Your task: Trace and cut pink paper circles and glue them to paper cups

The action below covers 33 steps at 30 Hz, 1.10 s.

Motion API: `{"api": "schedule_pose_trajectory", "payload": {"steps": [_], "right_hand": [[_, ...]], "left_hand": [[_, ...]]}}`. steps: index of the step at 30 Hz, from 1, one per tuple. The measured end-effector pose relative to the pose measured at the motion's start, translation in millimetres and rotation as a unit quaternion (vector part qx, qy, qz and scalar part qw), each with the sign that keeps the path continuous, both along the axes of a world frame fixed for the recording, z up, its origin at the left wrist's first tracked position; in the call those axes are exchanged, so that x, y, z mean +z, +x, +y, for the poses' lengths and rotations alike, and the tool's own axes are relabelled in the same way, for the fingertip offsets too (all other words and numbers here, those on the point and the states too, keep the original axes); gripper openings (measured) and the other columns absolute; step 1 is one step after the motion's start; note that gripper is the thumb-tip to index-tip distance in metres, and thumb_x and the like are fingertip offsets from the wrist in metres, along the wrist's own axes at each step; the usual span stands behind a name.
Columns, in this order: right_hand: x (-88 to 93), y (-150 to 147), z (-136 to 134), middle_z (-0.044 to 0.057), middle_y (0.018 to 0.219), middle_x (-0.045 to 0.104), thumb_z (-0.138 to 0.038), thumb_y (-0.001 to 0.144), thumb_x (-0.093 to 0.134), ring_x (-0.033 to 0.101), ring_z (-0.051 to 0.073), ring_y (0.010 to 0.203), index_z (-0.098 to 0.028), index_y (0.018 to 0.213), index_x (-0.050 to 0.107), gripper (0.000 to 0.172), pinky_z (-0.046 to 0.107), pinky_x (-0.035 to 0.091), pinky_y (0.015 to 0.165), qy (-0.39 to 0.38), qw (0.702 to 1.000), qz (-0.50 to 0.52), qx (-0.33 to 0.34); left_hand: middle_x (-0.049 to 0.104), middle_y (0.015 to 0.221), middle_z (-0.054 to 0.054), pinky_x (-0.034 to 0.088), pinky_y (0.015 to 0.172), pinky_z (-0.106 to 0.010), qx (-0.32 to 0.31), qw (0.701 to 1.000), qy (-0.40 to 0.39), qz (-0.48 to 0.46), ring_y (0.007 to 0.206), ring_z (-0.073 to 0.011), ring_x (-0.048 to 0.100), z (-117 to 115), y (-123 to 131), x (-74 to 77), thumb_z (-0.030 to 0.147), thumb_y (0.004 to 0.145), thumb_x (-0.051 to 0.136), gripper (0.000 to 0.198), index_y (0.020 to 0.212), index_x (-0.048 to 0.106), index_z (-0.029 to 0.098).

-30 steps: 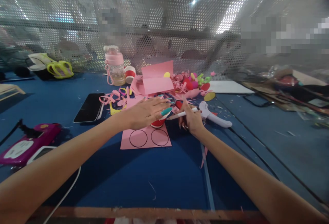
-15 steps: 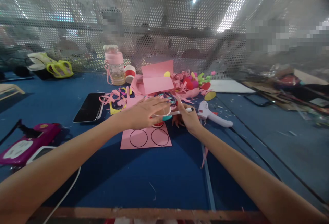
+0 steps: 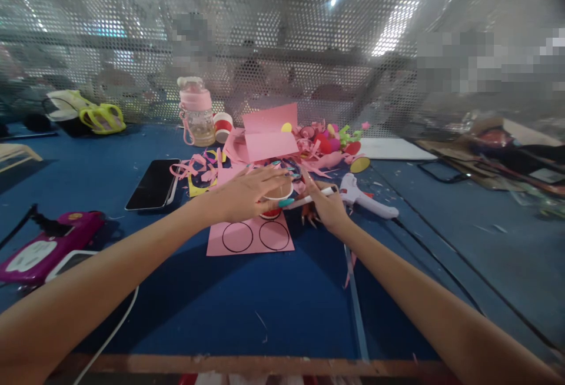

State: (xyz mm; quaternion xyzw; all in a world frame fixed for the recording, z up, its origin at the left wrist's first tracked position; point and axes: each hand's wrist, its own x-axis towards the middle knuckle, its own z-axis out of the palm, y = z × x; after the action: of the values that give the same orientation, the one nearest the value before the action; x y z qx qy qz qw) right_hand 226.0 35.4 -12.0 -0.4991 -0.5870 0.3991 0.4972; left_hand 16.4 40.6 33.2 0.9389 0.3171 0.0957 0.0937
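My left hand (image 3: 247,193) lies spread over an upturned red and white paper cup (image 3: 274,203), pressing it onto a pink paper sheet (image 3: 251,233) that bears two drawn black circles. My right hand (image 3: 325,203) grips a white marker pen (image 3: 309,198) with its tip against the cup's side. Both hands meet at the centre of the blue table.
A pile of pink paper scraps and a folded pink card (image 3: 269,132) lie behind the hands. A white glue gun (image 3: 366,196) sits to the right, a black phone (image 3: 154,185) to the left, a pink bottle (image 3: 196,111) behind. A magenta device (image 3: 44,246) rests at left. Perforated metal wall at the back.
The cup shifted a little under my left hand. My right hand swung the pen around the cup's side and back, its tip staying near the rim.
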Motion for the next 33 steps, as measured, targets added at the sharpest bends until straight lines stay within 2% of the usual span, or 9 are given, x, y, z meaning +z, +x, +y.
{"api": "schedule_pose_trajectory", "payload": {"steps": [6,9,11,14,16,18,24,28,33], "right_hand": [[-1.3,2,-7,-0.001,0.035,0.051,-0.062,0.075,0.052,0.041,0.01,0.026,-0.02,0.05,0.052,0.049,0.022,0.029,0.027,0.059,0.997,-0.04,0.025],[3.6,7,-16,0.001,0.038,0.051,-0.053,0.086,0.041,0.042,0.01,0.028,-0.02,0.052,0.058,0.05,0.024,0.03,0.03,0.156,0.981,-0.109,0.023],[11.3,7,-25,0.002,0.038,0.051,-0.043,0.09,0.034,0.046,0.011,0.033,-0.02,0.05,0.058,0.052,0.025,0.034,0.037,0.292,0.927,-0.225,0.067],[22.5,-6,-42,0.004,0.044,0.054,-0.035,0.089,0.04,0.048,0.013,0.041,-0.019,0.053,0.059,0.044,0.027,0.035,0.042,0.508,0.771,-0.359,0.138],[24.9,-20,-51,0.003,0.049,0.056,-0.03,0.085,0.051,0.049,0.013,0.044,-0.016,0.059,0.06,0.03,0.026,0.036,0.042,0.572,0.696,-0.394,0.182],[22.3,-35,-56,0.003,0.054,0.058,-0.027,0.086,0.052,0.052,0.013,0.048,-0.015,0.062,0.059,0.028,0.026,0.037,0.044,0.574,0.659,-0.443,0.199],[8.2,-51,-52,0.01,0.072,0.064,-0.009,0.092,0.029,0.06,0.017,0.063,-0.011,0.083,0.059,0.032,0.029,0.048,0.056,0.515,0.652,-0.53,0.168],[5.6,-49,-48,0.011,0.071,0.063,-0.012,0.094,0.024,0.06,0.019,0.066,-0.009,0.09,0.057,0.034,0.031,0.049,0.058,0.484,0.661,-0.542,0.187],[3.4,-54,-46,0.012,0.072,0.063,-0.013,0.092,0.03,0.061,0.021,0.065,-0.01,0.087,0.055,0.026,0.032,0.047,0.055,0.452,0.645,-0.589,0.181]], "left_hand": [[0.019,0.153,-0.002,0.011,0.113,-0.043,0.004,1.0,0.0,0.003,0.14,-0.0215,0.015,1,0,-0.3,0.056,0.092,0.023,0.058,0.143,0.025,0.027],[0.02,0.152,-0.002,0.009,0.113,-0.04,-0.022,1.0,0.012,0.013,0.141,-0.0183,0.011,1,-1,1.1,0.045,0.097,0.019,0.051,0.143,0.025,0.025],[0.02,0.152,0.0,0.008,0.114,-0.038,-0.034,0.999,0.016,0.014,0.141,-0.0159,0.01,1,-2,1.5,0.038,0.098,0.015,0.048,0.143,0.026,0.024],[0.021,0.152,0.001,0.009,0.114,-0.036,-0.031,0.999,0.014,0.007,0.141,-0.0136,0.011,2,-3,0.2,0.037,0.098,0.01,0.049,0.142,0.026,0.025],[0.02,0.152,0.0,0.01,0.114,-0.036,-0.026,1.0,0.009,0.004,0.141,-0.013,0.011,4,-3,-1.5,0.038,0.098,0.008,0.05,0.142,0.026,0.024],[0.02,0.152,0.0,0.011,0.113,-0.037,-0.023,1.0,0.004,0.005,0.141,-0.0127,0.011,5,-3,-2.9,0.038,0.098,0.007,0.051,0.142,0.026,0.023],[0.019,0.153,-0.001,0.01,0.113,-0.038,-0.029,0.999,0.018,0.014,0.141,-0.0139,0.011,5,-3,-2.2,0.034,0.098,0.011,0.048,0.142,0.026,0.022],[0.02,0.152,-0.001,0.012,0.112,-0.038,-0.018,1.0,0.008,0.012,0.14,-0.0154,0.014,4,-1,-0.9,0.035,0.097,0.014,0.048,0.142,0.027,0.022],[0.021,0.152,-0.002,0.013,0.112,-0.042,-0.012,1.0,-0.005,0.005,0.14,-0.0172,0.015,3,0,1.6,0.037,0.097,0.016,0.048,0.142,0.027,0.022]]}}
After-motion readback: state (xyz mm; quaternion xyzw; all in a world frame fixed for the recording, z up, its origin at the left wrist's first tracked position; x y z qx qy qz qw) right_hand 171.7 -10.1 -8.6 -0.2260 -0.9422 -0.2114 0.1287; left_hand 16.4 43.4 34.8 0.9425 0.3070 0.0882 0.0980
